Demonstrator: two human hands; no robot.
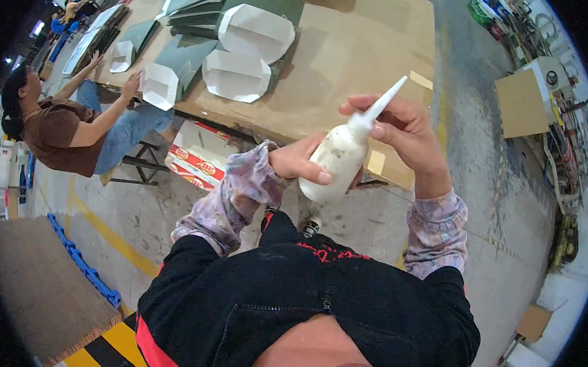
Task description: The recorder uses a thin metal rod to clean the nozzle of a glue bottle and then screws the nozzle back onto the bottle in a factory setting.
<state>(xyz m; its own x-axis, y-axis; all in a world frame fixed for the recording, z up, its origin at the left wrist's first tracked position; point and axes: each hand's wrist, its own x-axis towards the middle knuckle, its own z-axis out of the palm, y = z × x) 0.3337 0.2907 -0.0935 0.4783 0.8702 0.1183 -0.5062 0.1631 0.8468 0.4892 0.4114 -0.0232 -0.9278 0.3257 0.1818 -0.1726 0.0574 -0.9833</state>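
Leftmost, a co-worker (57, 128) sits with a hand on the folded white and green boxes (238, 44) spread over the cardboard-topped table (353, 60), within easy reach. Nearer the middle, the left hand (300, 162) wraps the body of a white glue bottle (338, 160), thumb across its front, steadying it at chest height over the concrete floor (133, 208). To the right, the right hand (406, 133) pinches the bottle's neck under the long nozzle (386, 98), wrist bent inward, forearm rising from below, apparently to work the tip.
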